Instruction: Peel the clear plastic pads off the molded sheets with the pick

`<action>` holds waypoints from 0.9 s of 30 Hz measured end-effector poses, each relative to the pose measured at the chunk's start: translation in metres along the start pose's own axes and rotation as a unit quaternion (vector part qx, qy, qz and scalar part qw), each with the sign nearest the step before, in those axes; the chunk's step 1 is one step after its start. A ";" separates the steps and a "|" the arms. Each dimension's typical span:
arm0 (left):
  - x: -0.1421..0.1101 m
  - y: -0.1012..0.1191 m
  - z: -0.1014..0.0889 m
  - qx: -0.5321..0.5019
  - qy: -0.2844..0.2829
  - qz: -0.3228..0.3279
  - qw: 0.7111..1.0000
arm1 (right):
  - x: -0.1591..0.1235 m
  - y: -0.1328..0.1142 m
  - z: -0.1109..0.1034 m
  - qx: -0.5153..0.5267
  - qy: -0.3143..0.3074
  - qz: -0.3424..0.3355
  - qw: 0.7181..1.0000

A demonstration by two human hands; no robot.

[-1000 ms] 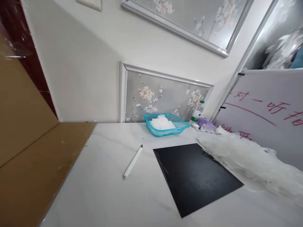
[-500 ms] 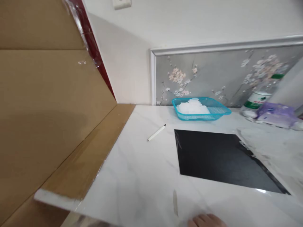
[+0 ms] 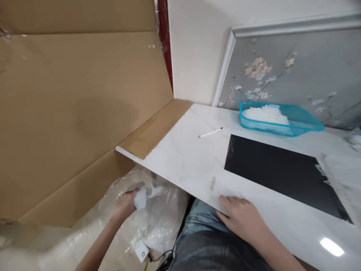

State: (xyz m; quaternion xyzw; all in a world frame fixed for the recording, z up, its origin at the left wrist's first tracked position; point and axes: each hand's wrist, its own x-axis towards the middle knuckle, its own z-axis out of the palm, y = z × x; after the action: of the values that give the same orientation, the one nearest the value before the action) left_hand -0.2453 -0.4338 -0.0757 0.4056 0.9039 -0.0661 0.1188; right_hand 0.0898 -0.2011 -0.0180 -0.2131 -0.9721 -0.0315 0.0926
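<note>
My left hand (image 3: 126, 204) is low, left of the table's front edge and above a clear plastic bag (image 3: 166, 210). It is closed around a small whitish, translucent piece (image 3: 140, 198) whose exact kind I cannot make out. My right hand (image 3: 242, 216) rests on the white marbled tabletop (image 3: 180, 158) at the front edge, thumb apart from the fingers, holding nothing visible. Beyond it lies a black sheet (image 3: 279, 173). A white pencil-like stick (image 3: 211, 132) with a dark tip lies farther back. Against the wall stands a blue mesh basket (image 3: 306, 122) with white pieces (image 3: 266, 114) in it.
A tall cardboard panel (image 3: 70, 98) stands along the left, with a brown strip (image 3: 158, 130) on the tabletop beside it. Crumpled clear plastic (image 3: 342, 175) lies at the right. Below the table are a white block-like object (image 3: 141, 251) and dark cables (image 3: 162, 256).
The view has swung left and down. My left hand has come into view, closed on the whitish piece beside the table. More of my right hand now shows at the table edge.
</note>
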 end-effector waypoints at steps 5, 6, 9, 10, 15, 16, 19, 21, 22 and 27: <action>-0.026 0.004 -0.016 -0.002 0.009 -0.031 0.999 | -0.002 -0.001 0.002 -0.005 0.013 -0.014 1.000; -0.030 0.004 -0.018 0.000 0.013 -0.038 0.999 | -0.003 0.000 0.003 -0.007 0.015 -0.016 1.000; -0.039 0.004 -0.028 0.006 0.036 -0.043 0.998 | -0.004 0.001 0.005 -0.016 0.019 -0.021 0.999; -0.041 0.004 -0.031 0.009 0.046 -0.040 0.998 | -0.004 0.001 0.005 -0.019 0.023 -0.023 0.999; -0.047 -0.001 -0.049 0.032 0.108 -0.030 0.993 | -0.004 -0.001 0.007 -0.023 0.038 -0.031 0.999; -0.047 -0.002 -0.053 0.037 0.125 -0.027 0.991 | -0.004 -0.001 0.007 -0.024 0.041 -0.032 0.998; -0.047 -0.004 -0.067 0.049 0.184 -0.010 0.982 | -0.005 0.003 0.006 -0.028 0.052 -0.037 0.998; -0.047 -0.004 -0.077 0.056 0.220 0.007 0.974 | -0.008 0.005 0.002 -0.020 0.076 -0.047 0.996; -0.046 -0.003 -0.082 0.060 0.236 0.016 0.970 | -0.010 0.004 0.000 -0.008 0.095 -0.056 0.994; -0.042 0.000 -0.105 0.083 0.313 0.049 0.945 | 0.003 -0.054 0.001 0.253 0.209 -0.108 0.938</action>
State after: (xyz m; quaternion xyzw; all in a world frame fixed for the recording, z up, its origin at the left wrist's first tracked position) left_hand -0.2349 -0.4410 0.0372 0.4584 0.8656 -0.0042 -0.2014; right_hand 0.0639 -0.2485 -0.0195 -0.0654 -0.9238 0.1620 0.3406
